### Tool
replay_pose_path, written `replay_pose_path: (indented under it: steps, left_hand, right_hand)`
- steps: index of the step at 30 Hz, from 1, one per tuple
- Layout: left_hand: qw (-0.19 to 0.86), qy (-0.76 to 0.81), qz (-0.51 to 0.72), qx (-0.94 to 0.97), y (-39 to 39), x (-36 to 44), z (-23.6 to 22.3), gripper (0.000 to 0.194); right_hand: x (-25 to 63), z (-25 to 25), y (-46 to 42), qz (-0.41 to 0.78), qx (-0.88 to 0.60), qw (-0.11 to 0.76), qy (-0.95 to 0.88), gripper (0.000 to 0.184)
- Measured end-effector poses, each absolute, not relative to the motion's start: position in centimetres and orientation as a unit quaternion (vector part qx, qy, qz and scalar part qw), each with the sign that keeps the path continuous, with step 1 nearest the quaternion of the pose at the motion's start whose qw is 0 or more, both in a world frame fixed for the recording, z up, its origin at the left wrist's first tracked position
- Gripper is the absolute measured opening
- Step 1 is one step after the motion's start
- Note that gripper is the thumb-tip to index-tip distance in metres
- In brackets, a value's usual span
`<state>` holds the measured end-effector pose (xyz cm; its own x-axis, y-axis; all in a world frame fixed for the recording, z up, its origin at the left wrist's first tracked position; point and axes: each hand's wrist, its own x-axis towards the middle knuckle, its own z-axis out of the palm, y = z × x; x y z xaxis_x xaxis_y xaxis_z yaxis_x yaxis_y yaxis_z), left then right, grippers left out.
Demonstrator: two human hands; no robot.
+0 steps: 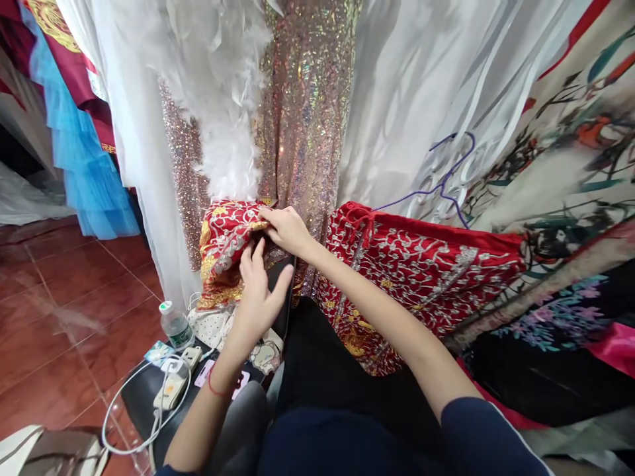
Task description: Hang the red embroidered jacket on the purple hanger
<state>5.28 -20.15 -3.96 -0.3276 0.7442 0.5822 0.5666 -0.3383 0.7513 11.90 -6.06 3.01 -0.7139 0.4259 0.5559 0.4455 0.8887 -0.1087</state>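
Observation:
A red embroidered garment (223, 235) with silver vines and gold trim lies bunched on the far end of the black seat. My right hand (289, 231) pinches its gold-trimmed edge and holds up a fold. Just below that fold is my left hand (255, 291), its thumb apart and its fingers stretched toward the dark opening. I cannot tell whether those fingertips touch the cloth. To the right hangs a matching red embroidered skirt (397, 264), gathered at a tied waistband, with a purple hanger (441, 185) behind its top edge.
On the black seat (141, 390) are a water bottle (177, 327), a coiled white cable (112, 410), a power strip (171, 390) and a cartoon-printed item (266, 357). Sequined fabric (307, 99), white feathers (223, 99) and a blue tulle dress (94, 172) hang behind. Dark clothes (546, 370) lie right.

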Motion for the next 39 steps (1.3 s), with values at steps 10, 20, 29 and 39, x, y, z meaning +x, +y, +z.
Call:
replay_pose_path:
  steps: [10,20,29,39]
  left_hand:
    - [-0.281,0.613,0.530,0.515,-24.8,4.8,0.9,0.095]
    - [-0.110,0.547,0.536,0.634,-8.9,5.2,4.2,0.010]
    - [-0.120,0.701,0.357,0.605,3.4,6.6,8.2,0.029]
    - [-0.205,0.712,0.220,0.634,4.4,10.3,10.9,0.035]
  right_hand:
    - [21.0,7.8,-7.8,0.063,-0.261,0.485,-0.833,0.016]
    - [24.9,4.9,-0.6,-0.016,-0.420,0.338,-0.842,0.045]
    - [26.6,5.1,1.6,-0.030,-0.570,0.130,-0.811,0.050]
    - [25.7,7.4,5.6,0.134,-0.428,0.097,-0.889,0.046]
